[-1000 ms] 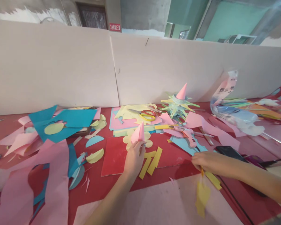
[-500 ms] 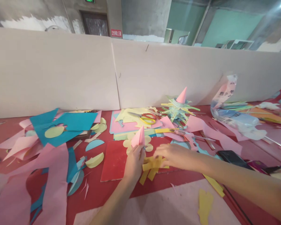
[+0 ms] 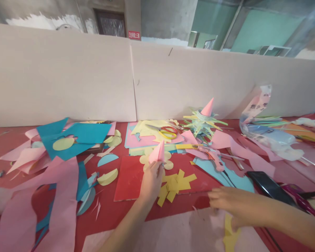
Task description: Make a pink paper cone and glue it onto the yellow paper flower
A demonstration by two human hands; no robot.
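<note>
My left hand [image 3: 152,178] is closed around the lower part of a pink paper cone [image 3: 157,153], which points upward. Behind the cone lies a pale yellow paper flower [image 3: 168,165], partly covered by cone and fingers. Just right of that hand, several yellow paper strips [image 3: 177,183] lie crossed in a loose pile over a red board [image 3: 127,178]. My right hand [image 3: 228,206] hovers at the lower right, thumb and fingers apart with nothing seen between them. Under its thumb is another yellow paper piece [image 3: 231,239], partly hidden by the hand.
Red-and-yellow scissors [image 3: 168,132] lie on stacked paper at the back. A pink glue gun [image 3: 215,157] and a black phone [image 3: 271,187] lie to the right. A fringed paper piece with a pink cone top [image 3: 207,107] stands near the white partition [image 3: 194,80]. Paper scraps [image 3: 63,192] crowd the left.
My right hand has left the yellow strip pile and moved right and nearer to me, over the other yellow piece. The left hand still grips the cone. The view has shifted slightly.
</note>
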